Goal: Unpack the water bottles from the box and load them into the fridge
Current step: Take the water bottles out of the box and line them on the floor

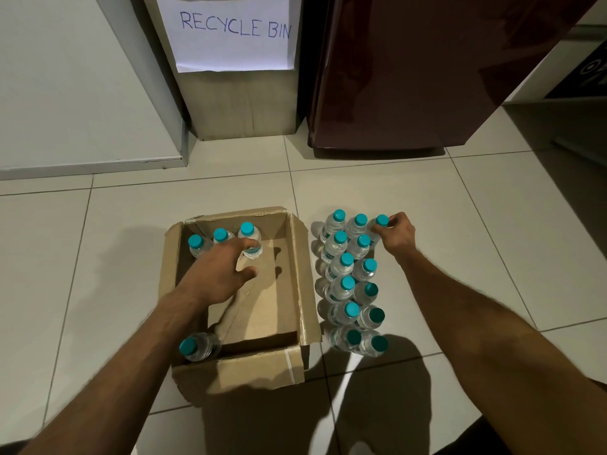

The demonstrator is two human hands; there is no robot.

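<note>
An open cardboard box (295, 284) sits on the tiled floor. Three clear water bottles with teal caps stand along its far wall, and one more bottle (198, 347) stands at its near left corner. My left hand (216, 274) reaches into the box, its fingers curled around the rightmost far bottle (251, 239). To the right of the box, several bottles (353, 284) stand in two rows on the floor. My right hand (395, 234) pinches the neck of a bottle (381, 221) at the far right end of those rows. The dark red fridge (410, 77) stands behind, door closed.
A tall cardboard box with a paper sign reading RECYCLE BIN (235, 31) stands left of the fridge. A white wall panel (75, 93) lies at the far left. Bare floor tiles (492, 208) surround the box and bottles.
</note>
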